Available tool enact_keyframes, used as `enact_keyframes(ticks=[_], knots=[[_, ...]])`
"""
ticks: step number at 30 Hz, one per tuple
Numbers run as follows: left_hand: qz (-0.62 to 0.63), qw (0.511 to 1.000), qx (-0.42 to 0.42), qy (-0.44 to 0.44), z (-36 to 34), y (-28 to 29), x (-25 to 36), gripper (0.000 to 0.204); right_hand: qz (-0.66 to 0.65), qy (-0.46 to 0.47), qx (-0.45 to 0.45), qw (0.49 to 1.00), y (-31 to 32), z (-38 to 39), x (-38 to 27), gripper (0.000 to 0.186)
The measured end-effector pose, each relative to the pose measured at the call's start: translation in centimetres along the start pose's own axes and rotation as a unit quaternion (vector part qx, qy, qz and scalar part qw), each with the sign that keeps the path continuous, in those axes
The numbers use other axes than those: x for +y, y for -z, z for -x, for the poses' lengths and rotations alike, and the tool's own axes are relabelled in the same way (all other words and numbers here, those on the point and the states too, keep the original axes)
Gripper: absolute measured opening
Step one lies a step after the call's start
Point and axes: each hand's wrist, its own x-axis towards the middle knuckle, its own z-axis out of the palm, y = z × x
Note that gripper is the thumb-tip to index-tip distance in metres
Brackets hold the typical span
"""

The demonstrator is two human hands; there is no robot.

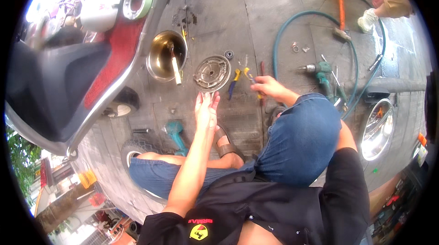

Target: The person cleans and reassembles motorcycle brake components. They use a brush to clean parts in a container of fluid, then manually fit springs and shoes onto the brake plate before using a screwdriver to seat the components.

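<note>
My left hand [206,109] is stretched out flat, fingers apart, its tips just short of a round grey metal cover plate [211,73] that lies on the concrete. My right hand [270,86] reaches past my bent knee and grips a small yellow-handled tool [249,75] on the ground. Pliers with blue and yellow handles [234,82] lie between the two hands. A red-handled screwdriver [262,69] lies just beyond the right hand.
A metal bowl [165,55] holding a pale-handled tool sits left of the plate, beside a red scooter [91,62]. A teal drill [323,75], a teal hose [279,39] and a chrome hubcap [377,128] are at right. Another teal power tool [176,134] lies near my foot. A person's leg [388,5] is at far right.
</note>
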Motion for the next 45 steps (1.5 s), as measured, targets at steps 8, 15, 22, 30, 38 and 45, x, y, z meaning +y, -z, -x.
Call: enact_keyframes(ticks=[8,15,22,30,38,45], knots=[[0.031,0.994,0.101,0.038,0.9,0.4,-4.7,0.06,-0.228,-0.067,0.002,0.971,-4.8,-4.2,3.4,0.035],[0.051,0.995,0.07,0.044,-0.1,1.1,-7.0,0.044,-0.184,-0.058,-0.056,0.98,-4.0,-3.1,3.7,0.055],[0.033,0.992,0.092,0.076,-0.2,2.3,-8.0,0.051,-0.207,-0.063,-0.071,0.974,-3.3,-2.7,3.8,0.045],[-0.084,0.988,0.014,0.127,-0.4,4.0,-10.5,0.023,-0.164,-0.047,-0.035,0.985,-4.0,-3.6,2.7,0.034],[-0.152,0.981,0.025,0.116,0.8,4.4,-10.0,0.019,-0.075,0.036,0.017,0.996,-5.8,-4.7,2.6,0.014],[-0.25,0.959,0.054,0.12,1.6,3.4,-10.9,0.023,-0.043,0.077,0.021,0.996,-4.7,-4.9,4.2,0.017]])
